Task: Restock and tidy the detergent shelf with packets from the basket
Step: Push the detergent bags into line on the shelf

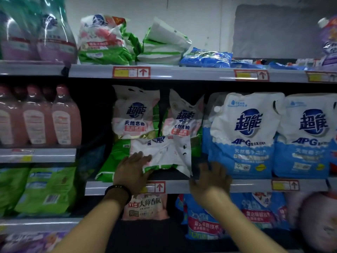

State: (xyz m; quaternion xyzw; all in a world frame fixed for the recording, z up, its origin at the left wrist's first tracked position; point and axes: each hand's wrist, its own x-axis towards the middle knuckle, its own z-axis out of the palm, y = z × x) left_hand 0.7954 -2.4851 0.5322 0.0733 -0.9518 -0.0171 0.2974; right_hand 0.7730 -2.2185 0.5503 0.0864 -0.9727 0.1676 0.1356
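A dim shop aisle, seen close to a grey metal detergent shelf (200,186) with red and yellow price tags (131,72) along each front edge and a pale wall behind the top level.

On the middle level, two white, pink and green packets (134,114) stand upright side by side. In front of them a third white-and-green packet (164,152) lies on its side, its long axis running left to right and its printed top end pointing right, with one corner hanging over the shelf lip.

The left hand (132,170), with a dark bracelet (118,191) at the wrist, rests with its fingers spread flat on the lower left of this lying packet, pressing rather than gripping. The right hand (211,181) is open with fingers spread, holding nothing, just beside the packet's overhanging corner in front of the shelf edge; it is blurred.

To the right stand blue-and-white refill pouches (242,136). Pink bottles (42,115) at left are blurred. Goods on the lower level are partly hidden by the forearms. No basket can be made out.
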